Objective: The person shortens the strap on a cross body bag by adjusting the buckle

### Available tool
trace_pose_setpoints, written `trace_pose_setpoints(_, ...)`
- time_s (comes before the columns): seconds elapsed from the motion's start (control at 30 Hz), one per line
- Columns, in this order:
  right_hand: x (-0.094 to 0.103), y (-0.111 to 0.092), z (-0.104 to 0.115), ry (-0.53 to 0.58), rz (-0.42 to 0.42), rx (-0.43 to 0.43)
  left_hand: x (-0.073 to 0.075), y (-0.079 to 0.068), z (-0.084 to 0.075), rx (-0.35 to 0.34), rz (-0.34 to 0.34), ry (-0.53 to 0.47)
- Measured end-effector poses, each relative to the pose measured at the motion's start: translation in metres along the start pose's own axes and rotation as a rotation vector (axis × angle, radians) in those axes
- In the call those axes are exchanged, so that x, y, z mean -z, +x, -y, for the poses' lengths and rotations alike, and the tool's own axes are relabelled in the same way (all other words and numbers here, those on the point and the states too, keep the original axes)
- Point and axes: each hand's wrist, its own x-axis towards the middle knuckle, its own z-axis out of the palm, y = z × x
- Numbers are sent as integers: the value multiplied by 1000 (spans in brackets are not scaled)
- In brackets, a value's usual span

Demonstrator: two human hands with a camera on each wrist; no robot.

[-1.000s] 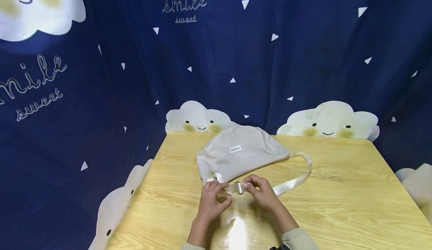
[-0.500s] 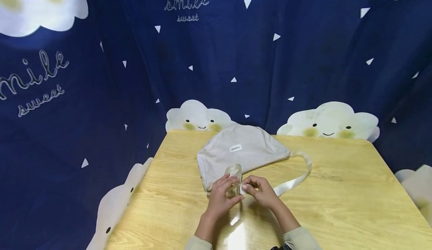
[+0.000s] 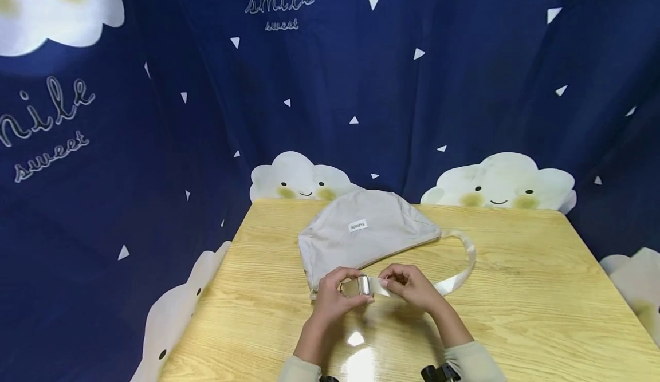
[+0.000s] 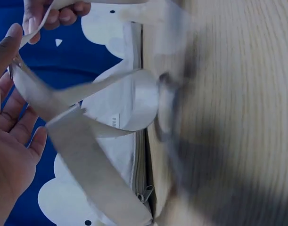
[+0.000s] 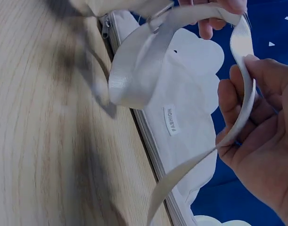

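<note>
The bag (image 3: 368,224) is pale grey and dome-shaped, with a small white FASHION label (image 3: 358,225) and a zip (image 4: 143,169) along its straight edge. It lies on the table (image 3: 526,290), just beyond both hands. Its flat cream strap (image 3: 459,280) carries a shiny metal buckle (image 3: 364,285) — this sits between the left hand's (image 3: 331,296) thumb and fingers, gripped top and bottom. Just beside it, the right hand (image 3: 412,290) pinches the strap — thumb against fingers — and a length curves back to the bag's right corner.
</note>
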Motion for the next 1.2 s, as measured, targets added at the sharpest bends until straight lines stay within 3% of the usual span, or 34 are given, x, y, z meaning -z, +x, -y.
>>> trace_pose_setpoints(0.23, -4, 2, 1, 85, 15, -33, 10, 10, -32, -61, 1, 9)
trace_pose_setpoints(0.43, -11, 10, -16, 193, 30, -61, 11, 15, -37, -96, 8, 10)
trace_pose_setpoints(0.63, -13, 10, -27, 131, 15, -75, 16, 12, -37, -42, 18, 17)
trace_pose_setpoints(0.9, -4, -2, -14, 93, 14, -57, 24, 8, -36, 56, 18, 36)
trace_pose_setpoints(1.07, -6, 0, -29, 73, -5, -56, 25, 7, -35, 100, 44, 22)
trace_pose_setpoints(1.2, -10, 6, -19, 81, -7, -66, 22, 7, -27, 123, 54, 7)
